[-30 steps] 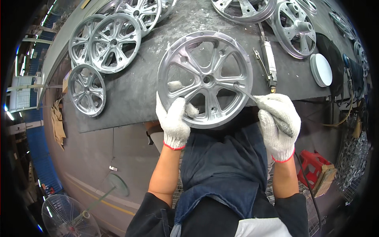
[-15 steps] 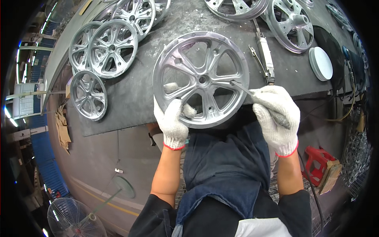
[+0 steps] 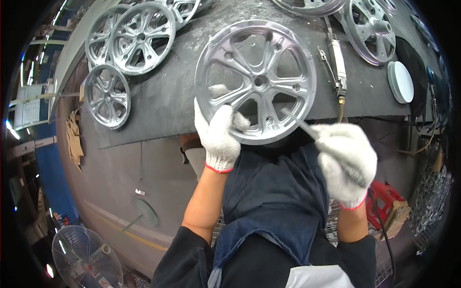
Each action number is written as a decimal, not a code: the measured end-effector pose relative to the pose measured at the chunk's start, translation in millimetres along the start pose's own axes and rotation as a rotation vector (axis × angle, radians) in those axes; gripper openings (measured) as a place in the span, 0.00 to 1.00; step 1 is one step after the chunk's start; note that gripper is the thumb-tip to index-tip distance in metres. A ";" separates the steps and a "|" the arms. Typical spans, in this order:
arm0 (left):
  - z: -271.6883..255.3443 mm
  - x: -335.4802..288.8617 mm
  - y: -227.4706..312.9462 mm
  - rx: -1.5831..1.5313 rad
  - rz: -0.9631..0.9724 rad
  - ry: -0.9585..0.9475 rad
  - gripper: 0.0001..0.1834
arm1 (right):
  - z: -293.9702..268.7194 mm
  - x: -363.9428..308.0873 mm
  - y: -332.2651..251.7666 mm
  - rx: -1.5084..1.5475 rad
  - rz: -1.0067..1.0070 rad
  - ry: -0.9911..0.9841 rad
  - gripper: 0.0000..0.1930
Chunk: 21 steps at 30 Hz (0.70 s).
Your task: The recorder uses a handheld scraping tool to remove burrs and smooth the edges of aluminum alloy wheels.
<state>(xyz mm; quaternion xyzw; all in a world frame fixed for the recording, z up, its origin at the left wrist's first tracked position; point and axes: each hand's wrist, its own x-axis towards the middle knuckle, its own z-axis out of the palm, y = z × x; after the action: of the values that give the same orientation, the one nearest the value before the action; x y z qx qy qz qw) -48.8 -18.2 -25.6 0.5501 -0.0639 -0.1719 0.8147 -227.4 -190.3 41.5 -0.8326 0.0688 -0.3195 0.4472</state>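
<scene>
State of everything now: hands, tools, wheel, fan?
Left hand: gloved, gripping spoked metal wheel
Right hand: gloved, closed around slim metal tool
Spoked metal wheel: held at its lower left
Slim metal tool: held, contact with wheel unclear
Air tool: lying on tabletop, hose attached
Pedestal fan: standing, spinning unclear

Fairly bright, even light is falling on the table (image 3: 175,103), and soft highlights are glinting along the wheel (image 3: 276,87). Ceiling tubes (image 3: 12,131) are glaring toward nine o'clock. Shadow is darkening the space below the wheel, at six o'clock. Motion is blurring the right hand (image 3: 348,161) and its tool (image 3: 306,126). Fisheye distortion is bending the outer edges, and black corners are framing the view.
</scene>
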 end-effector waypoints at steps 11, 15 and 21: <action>1.3 -2.8 -0.8 -0.023 0.004 -0.005 0.22 | 23.5 -15.3 -3.6 -0.082 -0.069 -0.171 0.17; -0.3 -4.1 -0.7 -0.049 -0.002 0.003 0.22 | 19.2 -7.3 -7.1 -0.073 -0.001 -0.196 0.17; 0.4 -1.8 -4.0 -0.050 0.006 -0.021 0.21 | 9.6 -11.3 10.2 0.057 0.004 -0.204 0.14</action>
<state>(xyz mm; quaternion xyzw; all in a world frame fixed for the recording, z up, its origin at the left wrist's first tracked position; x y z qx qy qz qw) -51.5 -19.3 -28.9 0.5275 -0.0697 -0.1766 0.8281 -228.9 -185.1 24.4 -0.8475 0.0156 -0.2339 0.4762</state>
